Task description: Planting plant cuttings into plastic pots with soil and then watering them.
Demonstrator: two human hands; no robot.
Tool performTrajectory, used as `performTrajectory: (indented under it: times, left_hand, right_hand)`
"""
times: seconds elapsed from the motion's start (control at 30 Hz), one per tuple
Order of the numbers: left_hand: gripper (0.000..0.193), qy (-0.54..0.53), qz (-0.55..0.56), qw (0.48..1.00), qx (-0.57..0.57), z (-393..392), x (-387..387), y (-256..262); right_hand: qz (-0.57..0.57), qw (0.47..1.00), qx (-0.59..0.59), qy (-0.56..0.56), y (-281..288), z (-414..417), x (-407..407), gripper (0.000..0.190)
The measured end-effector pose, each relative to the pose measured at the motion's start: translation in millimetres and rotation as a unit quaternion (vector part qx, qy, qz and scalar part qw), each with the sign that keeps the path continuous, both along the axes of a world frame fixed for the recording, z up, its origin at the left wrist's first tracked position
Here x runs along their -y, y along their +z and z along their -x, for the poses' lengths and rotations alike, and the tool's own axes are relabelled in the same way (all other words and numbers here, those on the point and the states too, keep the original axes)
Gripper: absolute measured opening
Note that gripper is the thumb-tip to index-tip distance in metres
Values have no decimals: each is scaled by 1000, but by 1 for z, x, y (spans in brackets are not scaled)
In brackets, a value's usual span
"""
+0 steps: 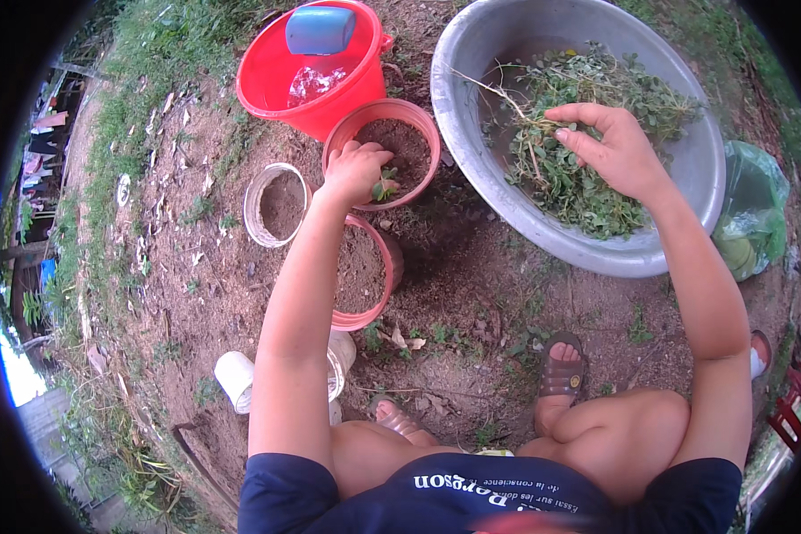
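Note:
My left hand reaches into a reddish plastic pot of dark soil. Beside its fingers a small leafy sprig shows inside the rim; whether the hand grips it is unclear, as the fingertips are partly hidden. Above a large grey metal basin, my right hand pinches a thin plant stem between thumb and forefinger. Under that hand lies a tangled heap of green leafy cuttings, with murky brown liquid visible at the basin's far side.
A red bucket holds water and a blue plastic scoop. Nearer stand a soil-filled white pot and a second reddish pot. White cups lie by my left arm. A green plastic bag sits right of the basin.

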State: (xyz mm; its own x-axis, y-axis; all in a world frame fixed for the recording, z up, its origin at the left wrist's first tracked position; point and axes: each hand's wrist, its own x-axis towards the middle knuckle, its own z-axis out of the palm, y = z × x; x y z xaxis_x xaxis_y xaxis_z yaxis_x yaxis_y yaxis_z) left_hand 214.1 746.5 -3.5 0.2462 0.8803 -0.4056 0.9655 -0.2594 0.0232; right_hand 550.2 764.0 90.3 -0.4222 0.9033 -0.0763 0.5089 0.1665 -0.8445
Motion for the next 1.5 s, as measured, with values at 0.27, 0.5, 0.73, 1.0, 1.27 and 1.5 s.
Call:
performTrajectory:
  times: [0.27,0.5,0.73,1.0,1.27,1.5]
  left_hand:
    - [57,-33,-89,994,55,6,5,-25]
    - [53,-23,38,997,70,4,-9,-16]
    - [43,-11,-27,998,47,-6,7,-22]
    - [43,-24,64,994,88,3,-15,-23]
    - [41,12,97,989,111,-3,-11,-13]
    - [43,40,-32,990,130,-4,10,-32]
  right_hand:
    - [37,999,18,20,-7,8,-3,27]
    - [-7,999,18,34,-8,15,-3,27]
    - [-21,999,15,47,-15,13,-7,28]
    - [45,997,41,51,-3,23,-7,27]
    - [-62,981,97,159,-6,61,-11,24]
    - [-167,949,219,154,-11,138,-30,19]
